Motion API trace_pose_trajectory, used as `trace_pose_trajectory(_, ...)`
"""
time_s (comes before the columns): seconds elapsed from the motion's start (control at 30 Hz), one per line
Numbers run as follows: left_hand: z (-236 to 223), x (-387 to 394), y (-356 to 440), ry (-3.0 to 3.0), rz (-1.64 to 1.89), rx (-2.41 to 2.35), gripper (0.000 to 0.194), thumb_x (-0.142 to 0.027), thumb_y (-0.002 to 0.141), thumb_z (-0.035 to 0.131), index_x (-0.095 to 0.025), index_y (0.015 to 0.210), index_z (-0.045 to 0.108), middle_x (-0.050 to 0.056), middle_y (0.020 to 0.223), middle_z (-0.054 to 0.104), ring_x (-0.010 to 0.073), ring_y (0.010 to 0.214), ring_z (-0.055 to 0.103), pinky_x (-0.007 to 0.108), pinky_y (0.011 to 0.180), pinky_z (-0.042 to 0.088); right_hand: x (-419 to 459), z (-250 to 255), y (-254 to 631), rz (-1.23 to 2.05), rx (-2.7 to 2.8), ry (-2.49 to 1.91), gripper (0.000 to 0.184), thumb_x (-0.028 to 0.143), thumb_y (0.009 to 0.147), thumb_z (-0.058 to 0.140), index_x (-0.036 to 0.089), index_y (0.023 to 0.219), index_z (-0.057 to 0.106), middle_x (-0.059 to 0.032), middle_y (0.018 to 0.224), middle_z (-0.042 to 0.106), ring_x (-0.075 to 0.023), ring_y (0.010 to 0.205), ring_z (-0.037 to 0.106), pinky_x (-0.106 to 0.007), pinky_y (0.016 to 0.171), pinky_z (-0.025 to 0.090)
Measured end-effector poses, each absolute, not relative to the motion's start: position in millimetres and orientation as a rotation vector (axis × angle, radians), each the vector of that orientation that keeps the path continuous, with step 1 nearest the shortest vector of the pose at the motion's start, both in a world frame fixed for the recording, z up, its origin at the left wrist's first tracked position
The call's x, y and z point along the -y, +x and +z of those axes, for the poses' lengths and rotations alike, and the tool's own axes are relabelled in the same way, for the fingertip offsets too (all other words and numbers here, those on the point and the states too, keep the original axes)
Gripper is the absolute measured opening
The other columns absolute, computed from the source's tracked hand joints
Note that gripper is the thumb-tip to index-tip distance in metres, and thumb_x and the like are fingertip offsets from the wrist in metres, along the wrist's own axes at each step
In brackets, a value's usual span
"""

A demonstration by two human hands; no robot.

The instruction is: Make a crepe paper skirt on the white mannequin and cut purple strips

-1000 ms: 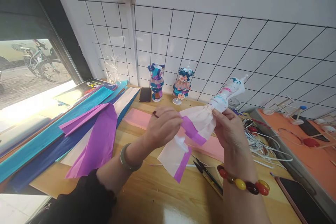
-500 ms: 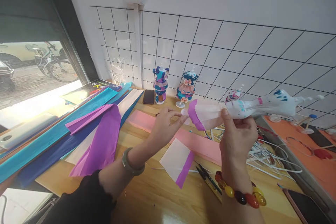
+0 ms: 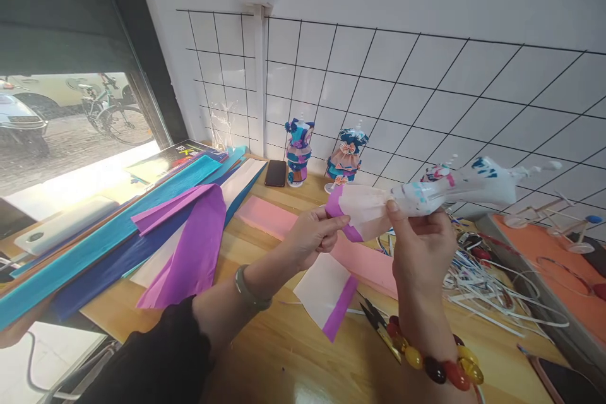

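My right hand (image 3: 421, 243) grips a small white mannequin (image 3: 466, 188) with blue and pink smears, held sideways above the table. A white paper skirt with a purple edge (image 3: 353, 209) is wrapped round its lower end. My left hand (image 3: 315, 237) pinches the purple hem of that skirt. Below the hands a loose white paper piece with a purple strip (image 3: 326, 293) lies on the wooden table (image 3: 284, 360). Small black scissors (image 3: 376, 322) lie beside it.
Purple (image 3: 194, 246), teal (image 3: 108, 233), blue and pink (image 3: 279, 218) crepe paper sheets lie at the left. Two dressed mini mannequins (image 3: 299, 151) and a phone (image 3: 275, 173) stand by the wire grid wall. White strips (image 3: 492, 284) are piled at the right, next to an orange mat (image 3: 563, 265).
My right hand tipped the mannequin from upright to lying sideways and lifted it. A white and purple paper piece dropped to the table. My left hand moved to the skirt's hem.
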State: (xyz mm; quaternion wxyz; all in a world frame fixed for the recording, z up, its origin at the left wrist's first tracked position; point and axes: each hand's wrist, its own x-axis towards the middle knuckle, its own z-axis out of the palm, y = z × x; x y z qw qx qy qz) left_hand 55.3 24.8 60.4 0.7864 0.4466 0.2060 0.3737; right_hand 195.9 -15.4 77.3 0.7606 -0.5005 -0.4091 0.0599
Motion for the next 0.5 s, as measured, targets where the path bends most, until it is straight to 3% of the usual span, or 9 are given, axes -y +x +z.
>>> trace_pose_trajectory(0.17, 64, -22, 56, 0.987, 0.820, -0.480, 0.036, -0.039, 0.062, 0.075, -0.013, 0.074, 0.054, -0.010, 0.044, 0.034, -0.0004, 0.037, 0.020, 0.021, 0.041, 0.009, 13, 75, 199, 0.155, 0.828, -1.147, 0.037, 0.030, 0.063, 0.076, 0.015, 0.094, 0.064, -0.0097, 0.094, 0.069, -0.0209, 0.085, 0.064, -0.040, 0.080, 0.049)
trace_pose_trajectory(0.33, 65, -22, 56, 0.967, 0.767, -0.497, 0.039, -0.046, 0.068, 0.068, -0.016, 0.063, 0.044, -0.012, 0.042, 0.022, 0.0003, 0.035, 0.017, 0.020, 0.039, 0.007, 13, 75, 207, 0.181, 0.819, -1.145, 0.036, 0.033, 0.062, 0.076, 0.015, 0.092, 0.064, -0.0080, 0.091, 0.068, -0.0200, 0.083, 0.064, -0.040, 0.081, 0.049)
trace_pose_trajectory(0.5, 76, -22, 42, 1.216, 0.520, -0.459, 0.037, -0.048, 0.069, 0.067, -0.014, 0.083, 0.060, -0.011, 0.044, 0.024, 0.0010, 0.035, 0.017, 0.019, 0.037, 0.008, 17, 74, 245, 0.268, 0.791, -1.087, 0.030, 0.031, 0.063, 0.075, 0.016, 0.086, 0.066, -0.0081, 0.088, 0.068, -0.0203, 0.083, 0.063, -0.038, 0.084, 0.046)
